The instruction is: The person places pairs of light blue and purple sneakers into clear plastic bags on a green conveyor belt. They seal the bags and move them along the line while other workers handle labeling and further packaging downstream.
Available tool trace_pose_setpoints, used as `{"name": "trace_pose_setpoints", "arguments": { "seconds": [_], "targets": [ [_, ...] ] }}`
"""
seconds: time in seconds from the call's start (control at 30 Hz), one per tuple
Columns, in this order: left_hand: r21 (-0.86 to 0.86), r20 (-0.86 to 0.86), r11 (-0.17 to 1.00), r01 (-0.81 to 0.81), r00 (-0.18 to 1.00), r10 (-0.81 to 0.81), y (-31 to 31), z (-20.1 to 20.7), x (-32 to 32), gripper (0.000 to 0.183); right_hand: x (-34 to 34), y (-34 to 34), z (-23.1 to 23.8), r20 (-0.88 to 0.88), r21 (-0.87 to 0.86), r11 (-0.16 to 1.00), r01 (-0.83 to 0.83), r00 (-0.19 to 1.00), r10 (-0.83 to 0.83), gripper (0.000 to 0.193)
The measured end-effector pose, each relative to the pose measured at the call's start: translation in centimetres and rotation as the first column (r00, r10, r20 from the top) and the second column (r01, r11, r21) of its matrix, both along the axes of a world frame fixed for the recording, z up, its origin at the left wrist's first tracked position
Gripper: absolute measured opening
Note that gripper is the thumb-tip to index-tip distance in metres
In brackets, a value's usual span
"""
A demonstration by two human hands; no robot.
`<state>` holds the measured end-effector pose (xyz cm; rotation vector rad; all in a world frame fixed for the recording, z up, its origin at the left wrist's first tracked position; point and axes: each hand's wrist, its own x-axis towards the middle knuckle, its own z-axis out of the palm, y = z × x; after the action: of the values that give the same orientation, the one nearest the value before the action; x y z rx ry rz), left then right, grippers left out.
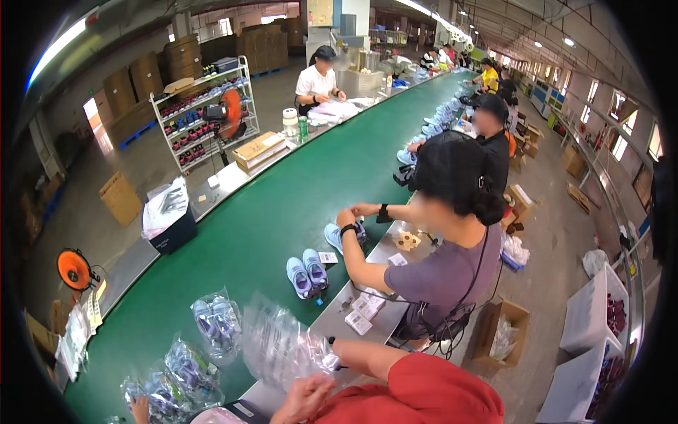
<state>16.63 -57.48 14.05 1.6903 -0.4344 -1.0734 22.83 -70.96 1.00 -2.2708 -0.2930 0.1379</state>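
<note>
A clear plastic bag [279,346], blurred by motion, hangs above the belt's near edge in front of my red clothing. My left hand [305,397] has its fingers closed on the bag's lower edge. My right forearm, with a dark wristband, reaches in from the right. My right hand [325,358] is behind or within the bag, its fingers hidden by plastic. Just left of the bag, a pair of light blue shoes [215,324] lies wrapped in clear plastic on the green belt [261,219]. Beyond it stands an unwrapped pair of blue shoes [307,273] with a tag beside it.
More bagged shoes [182,367] lie at lower left, where another person's hand [140,408] touches one. A co-worker in purple [445,261] handles a blue shoe on the right. Small white cards [366,305] lie on the side ledge. A dark bin [168,219] stands across the belt.
</note>
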Motion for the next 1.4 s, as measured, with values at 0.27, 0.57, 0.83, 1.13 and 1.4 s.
{"name": "trace_pose_setpoints", "arguments": {
  "seconds": [0.27,0.57,0.83,1.13,1.4],
  "targets": [
    [-0.117,0.489,0.818,-0.563,0.684,0.541,4.7,-6.5,5.8,0.023,2.8,2.6,0.5,-0.110,-0.228,0.948,-0.223,0.973,0.202,0.031],
    [-0.399,0.189,0.386,-0.832,0.338,0.922,9.1,-6.8,13.1,0.016,1.2,-3.8,3.8,-0.200,0.667,0.731,0.144,0.980,-0.011,0.025],
    [-0.085,0.283,0.629,-0.773,0.587,0.759,1.3,-5.5,12.4,0.020,8.8,-11.7,-5.5,-0.085,-0.700,0.694,0.168,0.945,-0.314,0.061],
    [-0.157,0.140,0.641,-0.751,0.626,0.767,3.0,-9.0,13.4,0.014,10.0,-12.4,-5.9,-0.115,-0.252,0.862,0.440,0.871,-0.478,0.038],
    [-0.311,0.022,0.562,-0.766,0.586,0.810,4.0,-10.6,13.8,0.013,2.7,-9.9,3.8,-0.309,0.938,0.159,0.307,0.951,-0.015,0.037]
  ]
}}
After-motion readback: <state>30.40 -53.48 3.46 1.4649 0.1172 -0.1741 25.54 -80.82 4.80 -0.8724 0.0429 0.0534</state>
